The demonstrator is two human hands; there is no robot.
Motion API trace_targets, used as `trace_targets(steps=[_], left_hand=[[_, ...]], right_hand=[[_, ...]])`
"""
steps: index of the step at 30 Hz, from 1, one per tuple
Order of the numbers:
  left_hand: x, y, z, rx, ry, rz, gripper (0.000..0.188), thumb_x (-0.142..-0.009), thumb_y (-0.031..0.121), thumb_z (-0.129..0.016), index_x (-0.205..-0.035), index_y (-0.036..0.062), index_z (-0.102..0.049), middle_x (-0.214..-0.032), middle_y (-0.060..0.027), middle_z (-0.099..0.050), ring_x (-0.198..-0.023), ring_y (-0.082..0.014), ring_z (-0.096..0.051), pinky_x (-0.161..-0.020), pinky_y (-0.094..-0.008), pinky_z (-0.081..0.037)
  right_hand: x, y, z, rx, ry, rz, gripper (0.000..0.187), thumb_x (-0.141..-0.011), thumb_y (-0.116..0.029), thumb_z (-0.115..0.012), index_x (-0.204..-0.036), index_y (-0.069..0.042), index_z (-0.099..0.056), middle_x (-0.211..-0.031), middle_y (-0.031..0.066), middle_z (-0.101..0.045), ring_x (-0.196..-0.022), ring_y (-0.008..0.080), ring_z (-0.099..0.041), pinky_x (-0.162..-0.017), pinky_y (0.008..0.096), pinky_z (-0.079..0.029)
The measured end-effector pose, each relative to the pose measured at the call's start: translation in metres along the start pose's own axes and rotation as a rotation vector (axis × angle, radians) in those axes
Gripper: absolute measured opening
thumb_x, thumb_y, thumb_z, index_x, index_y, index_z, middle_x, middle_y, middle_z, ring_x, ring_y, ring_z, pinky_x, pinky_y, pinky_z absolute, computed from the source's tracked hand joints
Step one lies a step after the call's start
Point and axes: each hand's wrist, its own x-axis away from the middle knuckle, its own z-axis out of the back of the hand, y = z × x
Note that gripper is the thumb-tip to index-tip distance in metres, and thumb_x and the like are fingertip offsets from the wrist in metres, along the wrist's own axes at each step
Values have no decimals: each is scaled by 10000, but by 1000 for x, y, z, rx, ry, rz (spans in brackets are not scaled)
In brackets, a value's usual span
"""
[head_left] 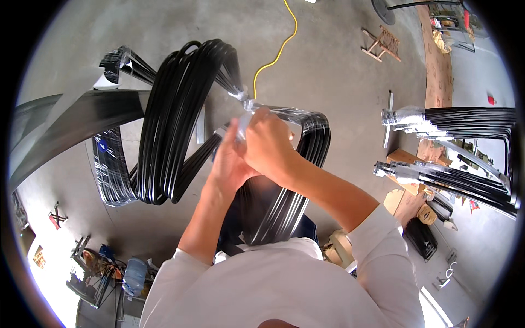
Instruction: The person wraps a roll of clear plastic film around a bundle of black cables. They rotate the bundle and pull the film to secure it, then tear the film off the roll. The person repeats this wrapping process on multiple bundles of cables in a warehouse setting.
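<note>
Two bare hands meet at a twist of clear film in the head camera's view, directly before the person's white-shirted chest. The left hand has its fingers stretched upward beside the film, slightly blurred; the right hand bends its fingers over it from the other side. Whether either is pinching the plastic cannot be told, as the fingertips are hidden or smeared by motion. The black bundle, made of slender glossy strips, bends around to the right of the hands and runs back toward the person's waist, film gleaming along its upper side. A larger black coil arches to the left. A yellow cord trails over the concrete floor beyond.

By its look, the bundle should be springy and fairly stiff, awkward more than fragile, with slick plastic that may slide under bare fingers. The surest hold is likely where film gathers the strips tightly, not on loose single strands.
</note>
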Motion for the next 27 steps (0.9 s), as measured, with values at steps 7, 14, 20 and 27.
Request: trace_targets(steps=[7, 14, 20, 27], left_hand=[[-35, -39, 59, 33, 122, 54, 510, -857, 495, -401, -1181, 105, -453, -1087, -82, -543, -966, -221, -551, -806, -414, -463], [-28, -79, 43, 13, 217, 178, 499, -848, 446, -479, -1181, 74, -464, -1073, -95, -550, -930, -222, -558, -789, -341, -479], [-54, -98, 59, -96, 163, 352, 606, -832, 555, -398, -1186, 67, -461, -1057, -91, -565, -905, -195, -576, -745, -309, -501], [-35, -99, 40, 1, -209, 214, 702, -771, 648, -387, -1137, 62, -512, -1017, -78, -597, -867, -182, -601, -705, -298, -525]], right_hand=[[40, 27, 32, -943, 230, -317, 281, -763, -194, -535, -891, 47, -603, -744, 178, -619, -649, 234, -619, -531, 302, -485], [128, 72, -123, -2249, -186, -835, 357, -800, -295, -593, -1038, -31, -559, -933, 75, -609, -790, 161, -595, -634, 270, -484], [133, 40, -133, -2726, 12, -713, 589, -686, -364, -699, -1114, -22, -482, -952, 85, -597, -883, 191, -581, -759, 373, -488], [173, 90, -95, -2283, 210, -557, 627, -781, -464, -563, -1194, -17, -413, -1011, 115, -560, -909, 215, -574, -783, 373, -484]])
